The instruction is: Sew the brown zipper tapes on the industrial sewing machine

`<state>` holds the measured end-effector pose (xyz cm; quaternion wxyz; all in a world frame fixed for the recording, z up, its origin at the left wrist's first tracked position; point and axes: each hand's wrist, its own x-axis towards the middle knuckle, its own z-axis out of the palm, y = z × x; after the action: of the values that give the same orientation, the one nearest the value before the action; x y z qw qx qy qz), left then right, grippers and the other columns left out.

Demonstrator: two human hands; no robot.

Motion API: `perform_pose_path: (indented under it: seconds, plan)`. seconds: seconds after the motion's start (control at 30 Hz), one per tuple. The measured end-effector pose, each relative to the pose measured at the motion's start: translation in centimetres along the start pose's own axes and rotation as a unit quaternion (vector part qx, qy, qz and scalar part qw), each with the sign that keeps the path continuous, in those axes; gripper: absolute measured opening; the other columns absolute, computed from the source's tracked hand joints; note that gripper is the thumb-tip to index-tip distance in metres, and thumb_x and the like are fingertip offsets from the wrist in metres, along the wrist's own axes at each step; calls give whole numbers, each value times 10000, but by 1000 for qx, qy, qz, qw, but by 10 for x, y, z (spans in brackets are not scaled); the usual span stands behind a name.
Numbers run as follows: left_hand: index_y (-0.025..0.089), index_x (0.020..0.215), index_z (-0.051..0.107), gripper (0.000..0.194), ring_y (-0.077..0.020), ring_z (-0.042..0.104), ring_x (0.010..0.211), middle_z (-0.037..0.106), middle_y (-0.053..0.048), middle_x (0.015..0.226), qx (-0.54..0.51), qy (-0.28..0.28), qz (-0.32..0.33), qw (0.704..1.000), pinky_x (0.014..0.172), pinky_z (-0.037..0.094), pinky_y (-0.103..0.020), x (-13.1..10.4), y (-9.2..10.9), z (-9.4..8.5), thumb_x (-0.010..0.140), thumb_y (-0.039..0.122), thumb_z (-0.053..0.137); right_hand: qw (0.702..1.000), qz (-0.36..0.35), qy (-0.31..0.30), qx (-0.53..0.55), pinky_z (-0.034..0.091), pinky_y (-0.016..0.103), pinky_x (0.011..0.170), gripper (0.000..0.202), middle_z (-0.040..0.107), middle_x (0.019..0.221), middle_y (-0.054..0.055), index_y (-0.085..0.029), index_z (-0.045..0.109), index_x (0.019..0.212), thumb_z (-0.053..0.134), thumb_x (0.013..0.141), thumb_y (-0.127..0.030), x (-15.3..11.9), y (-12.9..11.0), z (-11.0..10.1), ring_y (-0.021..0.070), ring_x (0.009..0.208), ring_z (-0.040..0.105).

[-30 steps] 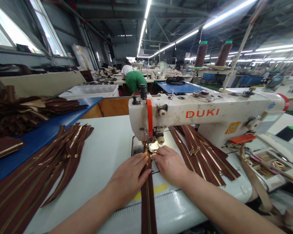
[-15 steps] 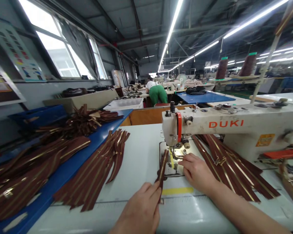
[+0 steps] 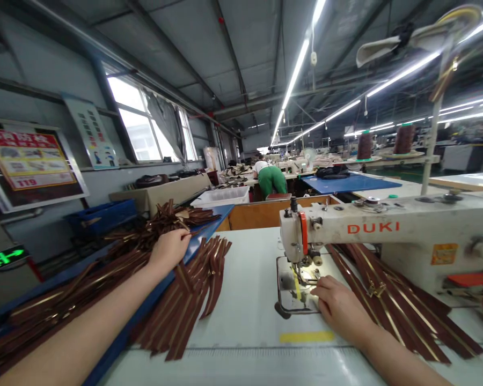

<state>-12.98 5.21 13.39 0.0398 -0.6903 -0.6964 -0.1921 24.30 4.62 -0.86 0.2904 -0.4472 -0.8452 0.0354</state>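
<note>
My left hand (image 3: 171, 251) reaches out over the zippers on the left, its fingers closed on a brown zipper (image 3: 184, 277) with a gold line down it; part of that zipper is hidden behind the hand. Below lies a fanned bundle of brown zippers (image 3: 185, 316) on the pale table. At the sewing machine (image 3: 346, 225), my right hand (image 3: 338, 305) rests beside the needle plate (image 3: 285, 284), fingers bent and pressed together; whatever they pinch, if anything, is hidden. Behind this hand, more zippers (image 3: 390, 300) with gold teeth and pulls run under the machine arm.
A blue board (image 3: 193, 246) along the left carries a tangled heap of zippers (image 3: 165, 222) and a longer bundle (image 3: 64, 305). Two brown thread cones (image 3: 364, 146) stand behind the machine. Farther back, a person in green trousers (image 3: 271, 179) bends over a table near a white bin (image 3: 221, 197).
My left hand has moved from the front of the machine to the left, taking the zipper off the needle plate area. My right hand stays by the plate. The view has turned left.
</note>
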Motion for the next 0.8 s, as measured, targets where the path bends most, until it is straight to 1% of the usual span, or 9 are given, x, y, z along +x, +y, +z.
perform_pose_path:
  seconds: [0.07,0.17,0.23,0.3,0.37,0.47,0.6,0.7,0.8]
  plan:
    - [151,1128,576,293,-256,608,968,589,-49,1142,26,0,0,1000,801,518,-410,0,-12,7,897,330,582,1000,8,-3,-4,444,299,823,294,613,865,62,-179,687,841,438,813,-25,0,-1,-1,196,892,545]
    - [147,1029,613,199,-199,646,876,654,-62,1017,55,-19,14,998,789,526,-402,-7,-25,32,910,297,557,999,19,-12,-32,441,295,824,261,613,875,60,-181,677,837,454,824,-46,-2,-3,-7,194,898,544]
    - [170,908,669,222,-260,659,937,702,-84,983,61,-15,35,997,869,508,-414,-14,-28,50,896,235,457,997,32,-19,-71,440,309,830,232,612,893,65,-178,663,843,465,823,-59,-6,-1,-15,203,910,542]
    - [168,902,682,324,-337,595,1087,700,-110,1054,64,10,50,997,980,420,-510,-20,-25,66,864,263,375,990,60,-26,-124,442,338,833,218,612,928,82,-167,649,898,471,819,-69,-11,3,-26,226,931,541]
    - [157,943,686,384,-338,552,1155,684,-122,1111,66,35,85,994,1033,371,-509,-27,-15,80,848,319,351,976,117,-43,-179,450,373,821,224,615,963,114,-140,634,964,471,821,-82,-15,9,-36,262,953,548]
    - [138,987,693,421,-314,610,1084,686,-154,1104,74,72,184,977,960,470,-469,-41,13,102,860,359,357,949,205,-77,-225,464,399,778,245,626,965,179,-76,631,973,437,825,-53,-17,18,-46,305,950,579]
    - [196,1076,675,349,-298,612,1089,656,-116,1186,49,82,317,943,911,520,-444,-67,59,135,867,347,440,937,254,-90,-220,474,359,729,303,644,971,218,-45,632,979,393,808,29,-8,26,-46,279,887,637]
    - [247,1104,661,304,-280,619,1085,651,-71,1205,21,89,365,927,885,545,-396,-87,77,150,855,334,510,937,278,-89,-193,467,303,719,262,676,944,193,-67,646,949,449,794,10,1,33,-49,245,858,661]
    - [282,1146,636,321,-267,629,1073,643,-49,1222,-40,72,374,924,894,542,-365,-102,80,153,840,334,557,941,290,-81,-155,455,265,706,216,703,898,150,-106,662,879,463,810,-59,5,41,-61,223,850,668]
